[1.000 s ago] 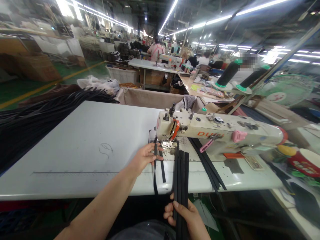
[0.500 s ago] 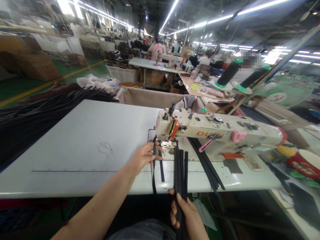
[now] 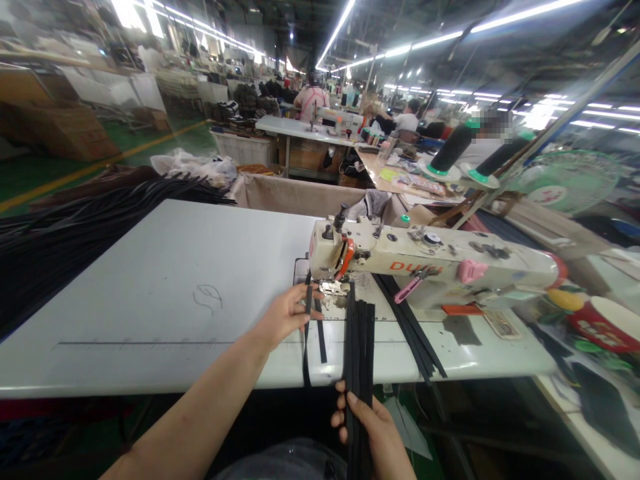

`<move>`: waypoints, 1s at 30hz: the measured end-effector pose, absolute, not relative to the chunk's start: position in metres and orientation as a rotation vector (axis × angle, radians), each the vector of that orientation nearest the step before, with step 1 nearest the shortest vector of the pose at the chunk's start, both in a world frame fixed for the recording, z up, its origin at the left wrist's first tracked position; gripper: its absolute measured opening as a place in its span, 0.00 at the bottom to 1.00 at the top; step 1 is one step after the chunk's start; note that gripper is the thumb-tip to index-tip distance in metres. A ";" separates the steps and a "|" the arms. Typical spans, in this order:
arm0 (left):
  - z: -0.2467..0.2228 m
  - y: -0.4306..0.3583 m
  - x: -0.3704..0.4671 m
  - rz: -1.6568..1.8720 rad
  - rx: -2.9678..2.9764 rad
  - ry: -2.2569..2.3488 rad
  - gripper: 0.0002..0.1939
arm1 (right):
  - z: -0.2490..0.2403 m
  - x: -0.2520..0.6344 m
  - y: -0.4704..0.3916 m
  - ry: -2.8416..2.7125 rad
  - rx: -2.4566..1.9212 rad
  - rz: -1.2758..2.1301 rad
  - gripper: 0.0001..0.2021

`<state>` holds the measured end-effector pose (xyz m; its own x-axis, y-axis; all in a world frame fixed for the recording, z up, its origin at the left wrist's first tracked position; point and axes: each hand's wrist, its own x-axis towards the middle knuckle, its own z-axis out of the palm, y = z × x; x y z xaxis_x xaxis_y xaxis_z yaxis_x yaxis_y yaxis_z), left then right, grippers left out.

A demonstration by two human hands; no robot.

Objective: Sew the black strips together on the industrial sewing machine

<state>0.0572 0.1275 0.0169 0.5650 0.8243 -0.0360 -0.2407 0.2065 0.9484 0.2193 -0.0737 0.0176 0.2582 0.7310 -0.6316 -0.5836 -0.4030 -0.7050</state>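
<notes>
My left hand (image 3: 289, 315) is closed on a thin black strip (image 3: 306, 357) just left of the sewing machine's needle area; the strip hangs over the table's front edge. A short black strip (image 3: 321, 337) lies beside it, near the fingertips. My right hand (image 3: 367, 417), below the table edge, is wrapped round a bundle of black strips (image 3: 359, 353) whose far ends reach toward the presser foot (image 3: 334, 288). The white sewing machine (image 3: 380, 250) stands over the table.
More black strips (image 3: 407, 327) lie under the machine arm. A large pile of black strips (image 3: 65, 233) is at the left of the white table (image 3: 150, 280). Thread cones (image 3: 453, 148) and a green fan (image 3: 570, 187) stand at right. People sit at machines farther back.
The strips in my right hand have drawn closer together, and that hand has shifted slightly left. My left hand keeps its place at the machine. The whole view has moved a little.
</notes>
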 end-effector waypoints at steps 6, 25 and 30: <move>0.010 0.129 0.057 0.779 1.201 0.603 0.36 | 0.016 0.220 -0.075 -0.186 -1.344 1.419 0.28; 0.016 0.128 0.055 0.736 1.230 0.606 0.37 | 0.014 0.217 -0.085 -0.235 -1.315 1.390 0.25; 0.014 0.120 0.058 0.893 1.247 0.893 0.24 | 0.013 0.219 -0.087 -0.258 -1.329 1.398 0.25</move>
<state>0.0575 0.1204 0.0139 0.3910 0.9179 -0.0675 -0.0674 0.1017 0.9925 0.2192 -0.0868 0.0126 0.2706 0.7921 -0.5472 -0.5444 -0.3429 -0.7655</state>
